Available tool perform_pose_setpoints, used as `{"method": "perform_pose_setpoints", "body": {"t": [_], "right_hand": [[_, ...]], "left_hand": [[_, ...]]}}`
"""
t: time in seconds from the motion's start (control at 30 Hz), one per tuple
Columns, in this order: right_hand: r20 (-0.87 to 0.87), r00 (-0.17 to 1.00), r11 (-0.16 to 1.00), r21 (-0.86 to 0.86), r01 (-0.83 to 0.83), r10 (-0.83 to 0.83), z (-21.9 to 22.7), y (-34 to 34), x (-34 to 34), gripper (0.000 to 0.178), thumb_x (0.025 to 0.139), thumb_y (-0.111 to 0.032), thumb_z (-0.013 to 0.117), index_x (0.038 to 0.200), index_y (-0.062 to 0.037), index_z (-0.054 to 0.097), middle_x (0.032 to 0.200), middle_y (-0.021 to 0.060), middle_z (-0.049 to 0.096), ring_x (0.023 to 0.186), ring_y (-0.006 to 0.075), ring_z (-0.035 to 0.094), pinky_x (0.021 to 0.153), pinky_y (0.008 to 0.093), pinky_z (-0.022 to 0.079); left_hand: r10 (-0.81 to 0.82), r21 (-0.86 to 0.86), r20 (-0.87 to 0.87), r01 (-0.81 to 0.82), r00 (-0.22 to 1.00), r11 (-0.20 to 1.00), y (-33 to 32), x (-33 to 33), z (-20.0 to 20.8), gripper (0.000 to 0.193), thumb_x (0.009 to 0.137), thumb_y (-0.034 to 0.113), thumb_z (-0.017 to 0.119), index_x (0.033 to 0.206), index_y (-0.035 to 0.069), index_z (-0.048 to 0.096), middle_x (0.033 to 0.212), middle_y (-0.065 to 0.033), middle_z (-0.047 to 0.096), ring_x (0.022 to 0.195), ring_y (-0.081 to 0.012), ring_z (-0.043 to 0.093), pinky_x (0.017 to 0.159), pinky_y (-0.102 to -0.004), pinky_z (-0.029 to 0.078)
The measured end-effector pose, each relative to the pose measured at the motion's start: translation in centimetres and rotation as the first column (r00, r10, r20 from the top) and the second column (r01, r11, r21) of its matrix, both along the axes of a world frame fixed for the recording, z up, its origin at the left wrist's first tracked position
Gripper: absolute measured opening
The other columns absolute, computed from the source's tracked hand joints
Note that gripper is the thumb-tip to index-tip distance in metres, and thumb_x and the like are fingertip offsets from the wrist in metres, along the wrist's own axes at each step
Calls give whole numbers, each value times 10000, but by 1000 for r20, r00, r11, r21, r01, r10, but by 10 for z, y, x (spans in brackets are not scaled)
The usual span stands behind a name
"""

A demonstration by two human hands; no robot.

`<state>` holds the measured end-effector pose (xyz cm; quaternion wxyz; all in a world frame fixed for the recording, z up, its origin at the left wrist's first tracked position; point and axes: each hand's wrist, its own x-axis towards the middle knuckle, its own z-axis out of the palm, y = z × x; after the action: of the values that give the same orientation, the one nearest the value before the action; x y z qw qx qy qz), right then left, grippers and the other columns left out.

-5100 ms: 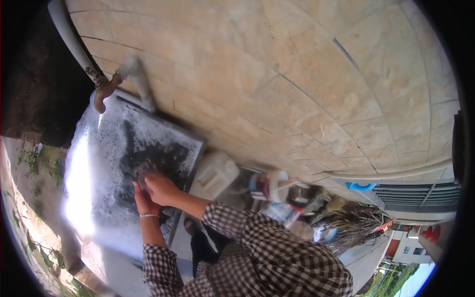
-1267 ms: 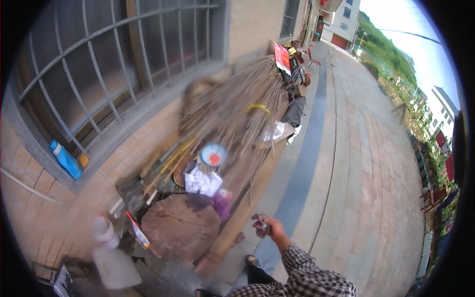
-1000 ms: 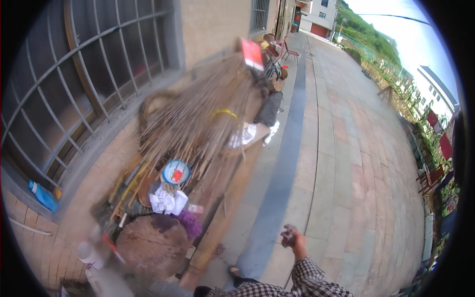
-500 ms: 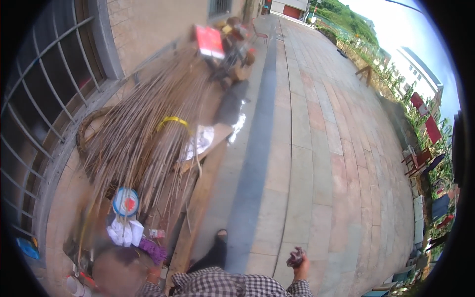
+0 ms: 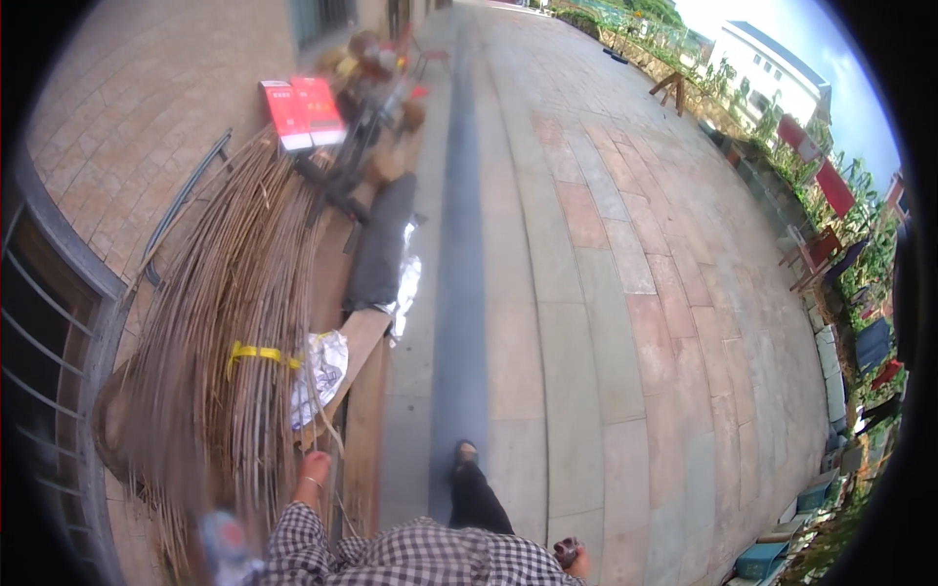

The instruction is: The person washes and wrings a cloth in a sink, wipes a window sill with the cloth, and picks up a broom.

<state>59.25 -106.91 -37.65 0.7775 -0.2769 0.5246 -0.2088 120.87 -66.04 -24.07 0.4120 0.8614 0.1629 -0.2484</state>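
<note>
A small dark lump [image 5: 565,553] is sitting at five o'clock in the view, close to the lower edge, and the right hand [image 5: 580,564] is holding it with the fingers bent around it. What the lump is made of, I cannot tell. The left hand [image 5: 314,467] is hanging at about seven o'clock, near the end of a wooden plank [image 5: 354,356]; I am seeing nothing in it, but how far it is open I cannot tell. At nine o'clock a large bundle of thin sticks [image 5: 210,293] is lying, and a yellow band [image 5: 262,354] is binding it. A crumpled silvery sheet [image 5: 319,379] is resting at eight o'clock, a black roll [image 5: 379,259] at ten. The lump could fall on the paving [image 5: 586,391] if the grip is becoming loose, and stick ends could be scratching the left wrist or catching its sleeve [image 5: 296,542] if the arm is swinging too near.
</note>
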Motion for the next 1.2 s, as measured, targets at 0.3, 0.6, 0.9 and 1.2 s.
{"method": "perform_pose_setpoints", "body": {"t": [0.3, 0.6, 0.9, 1.2], "right_hand": [[104, 976, 955, 252, 160, -191, 146, -234, 331, 430, 877, -317, 416, 1246, -126, 528, 998, 176, 598, 847, 290, 605, 568, 435, 517], [176, 966, 971, -177, -161, 192, 136, -424, 589, 569, 834, -351, 458, 1336, -84, 469, 992, 195, 590, 749, 314, 610, 530, 413, 506], [-38, 938, 935, 104, -340, 345, 135, -521, 738, 334, 907, -388, 498, 1077, -113, 583, 915, 69, 616, 851, 208, 586, 584, 418, 481], [-219, 873, 879, -102, -465, 436, 148, -653, 980, 479, 904, -367, 483, 1219, -10, 539, 986, 161, 635, 833, 260, 610, 711, 371, 499]], "left_hand": [[-125, 218, -125, 150, 984, 964, -64, 84, -46, 180, 790, 129, 660, 940, 40, 704, 804, -92, 686, 681, -204, 664, 581, -324, 547], [-826, 371, -500, 926, 259, 66, -170, 252, -47, 265, 740, 312, 614, 928, 161, 723, 947, -78, 705, 894, -295, 664, 735, -423, 538], [-49, -28, -155, 45, 987, 999, -464, 557, 28, 203, 857, 229, 622, 971, 78, 693, 810, -64, 689, 716, -158, 662, 629, -314, 522], [77, 29, -224, -73, 972, 997, -585, 746, 9, 217, 863, 196, 623, 1001, 36, 673, 807, -80, 678, 660, -175, 652, 587, -308, 529]]}}
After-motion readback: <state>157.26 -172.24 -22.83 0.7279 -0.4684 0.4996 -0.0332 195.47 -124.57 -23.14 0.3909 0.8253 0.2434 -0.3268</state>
